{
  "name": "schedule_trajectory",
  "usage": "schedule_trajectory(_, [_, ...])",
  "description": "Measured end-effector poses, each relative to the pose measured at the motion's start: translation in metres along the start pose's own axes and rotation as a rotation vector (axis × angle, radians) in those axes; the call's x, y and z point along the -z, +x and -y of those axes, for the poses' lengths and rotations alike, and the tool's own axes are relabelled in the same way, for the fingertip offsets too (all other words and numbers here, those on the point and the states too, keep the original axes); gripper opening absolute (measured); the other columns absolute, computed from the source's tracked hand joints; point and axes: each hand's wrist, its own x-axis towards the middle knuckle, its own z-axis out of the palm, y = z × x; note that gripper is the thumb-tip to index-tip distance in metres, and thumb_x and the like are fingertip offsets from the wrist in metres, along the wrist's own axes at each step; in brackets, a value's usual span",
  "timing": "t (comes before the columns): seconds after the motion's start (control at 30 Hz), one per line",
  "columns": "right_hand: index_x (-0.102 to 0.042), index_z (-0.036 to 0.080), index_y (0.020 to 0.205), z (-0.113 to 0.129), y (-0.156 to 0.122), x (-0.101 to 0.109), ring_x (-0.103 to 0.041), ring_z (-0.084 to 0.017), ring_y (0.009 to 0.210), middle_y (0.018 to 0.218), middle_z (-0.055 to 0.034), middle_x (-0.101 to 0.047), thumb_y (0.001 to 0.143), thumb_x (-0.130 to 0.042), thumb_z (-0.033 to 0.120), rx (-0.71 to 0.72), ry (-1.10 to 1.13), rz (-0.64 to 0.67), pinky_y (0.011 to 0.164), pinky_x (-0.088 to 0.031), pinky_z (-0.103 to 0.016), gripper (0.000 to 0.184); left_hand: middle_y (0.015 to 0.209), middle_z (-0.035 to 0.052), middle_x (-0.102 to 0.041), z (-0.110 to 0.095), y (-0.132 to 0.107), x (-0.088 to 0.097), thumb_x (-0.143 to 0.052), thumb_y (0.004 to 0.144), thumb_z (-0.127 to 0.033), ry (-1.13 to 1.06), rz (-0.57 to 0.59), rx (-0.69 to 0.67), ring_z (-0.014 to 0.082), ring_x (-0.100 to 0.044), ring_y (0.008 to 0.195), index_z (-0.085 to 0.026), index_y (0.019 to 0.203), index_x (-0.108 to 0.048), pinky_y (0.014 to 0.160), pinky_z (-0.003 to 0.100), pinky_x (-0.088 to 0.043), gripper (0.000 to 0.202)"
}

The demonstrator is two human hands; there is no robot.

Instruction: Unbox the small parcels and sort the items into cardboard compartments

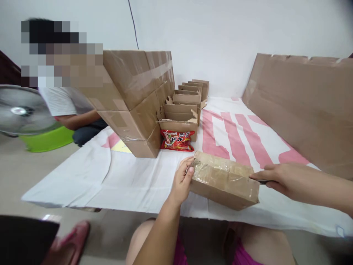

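A taped brown cardboard box [224, 186] lies on the table near its front edge, turned at a slant. My left hand [183, 175] grips its left end, with the thumb over the near top corner. At the opposite end, my right hand [275, 178] is closed round a slim dark cutter [262, 181], mostly hidden by the fingers. The index finger reaches to the box's top edge, where clear tape is loose and shiny. Just beyond the box, a red printed food packet [178, 140] leans against the row of open cartons.
Open cardboard cartons [180, 114] stand in a row toward the wall. Stacked sealed boxes [138, 95] rise on the left, and a large cardboard panel [300, 110] on the right. A seated person [63, 106] and a fan [24, 110] are beyond the white-and-pink tablecloth [132, 184].
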Motion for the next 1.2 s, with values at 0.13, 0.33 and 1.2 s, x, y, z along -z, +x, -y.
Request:
schedule_trajectory(0.13, [-0.057, 0.035, 0.126, -0.035, -0.018, -0.027, -0.065, -0.027, 0.102, 0.121, -0.0055, -0.066, 0.09, -0.046, 0.039, -0.11, 0.165, -0.032, 0.081, -0.052, -0.037, 0.038, 0.13, 0.0107, -0.058, -0.009, 0.002, 0.009, -0.055, 0.088, -0.043, -0.216, 0.11, 0.052, 0.028, -0.047, 0.127, -0.02, 0.092, -0.065, 0.108, 0.047, -0.033, 0.025])
schedule_trajectory(0.33, [-0.063, 0.026, 0.115, -0.062, -0.025, -0.096, -0.066, -0.026, 0.095, 0.113, -0.008, -0.066, 0.092, -0.039, 0.041, -0.245, 0.105, -0.195, 0.079, -0.053, -0.039, 0.036, 0.145, 0.0075, -0.045, -0.026, 0.001, 0.029, -0.057, 0.078, -0.065, -0.276, 0.388, 0.027, 0.0333, -0.032, 0.139, -0.022, 0.077, -0.072, 0.115, 0.052, -0.021, 0.045])
schedule_trajectory(1.2, [-0.066, 0.018, 0.097, 0.045, 0.056, -0.044, -0.064, -0.022, 0.091, 0.099, -0.0082, -0.07, 0.089, -0.045, 0.033, -0.233, 0.216, -0.244, 0.081, -0.05, -0.036, 0.027, 0.122, 0.0108, -0.047, -0.032, -0.01, 0.029, -0.071, 0.075, -0.041, 0.154, 0.372, -0.007, 0.0278, -0.048, 0.118, -0.02, 0.073, -0.067, 0.102, 0.042, -0.042, 0.022])
